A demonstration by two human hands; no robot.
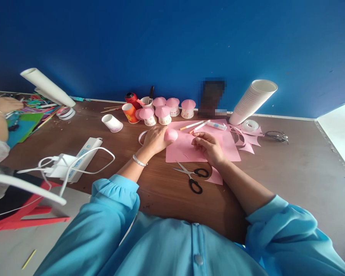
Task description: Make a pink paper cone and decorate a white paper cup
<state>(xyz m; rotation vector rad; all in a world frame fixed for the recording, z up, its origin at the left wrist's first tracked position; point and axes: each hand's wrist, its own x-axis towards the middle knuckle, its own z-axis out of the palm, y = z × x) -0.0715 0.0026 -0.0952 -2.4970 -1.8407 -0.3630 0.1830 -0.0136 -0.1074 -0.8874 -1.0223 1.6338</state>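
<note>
My left hand (155, 140) is closed around a small pink paper cone (171, 134), holding it just above a pink paper sheet (186, 151) on the brown table (161, 191). My right hand (208, 147) rests on that sheet with its fingers curled; I cannot make out anything in them. Black-handled scissors (191, 176) lie open near the sheet's front edge, between my forearms. Two orange markers (194, 125) and a glue stick (217, 125) lie at the sheet's far edge.
Several paper cups with pink cone tops (166, 109) stand at the back by the blue wall. A stack of white cups (251, 101) leans at the right, beside tape (250, 125) and pink scraps. A power strip (80, 159) lies left. Another person's hand (4, 105) is at far left.
</note>
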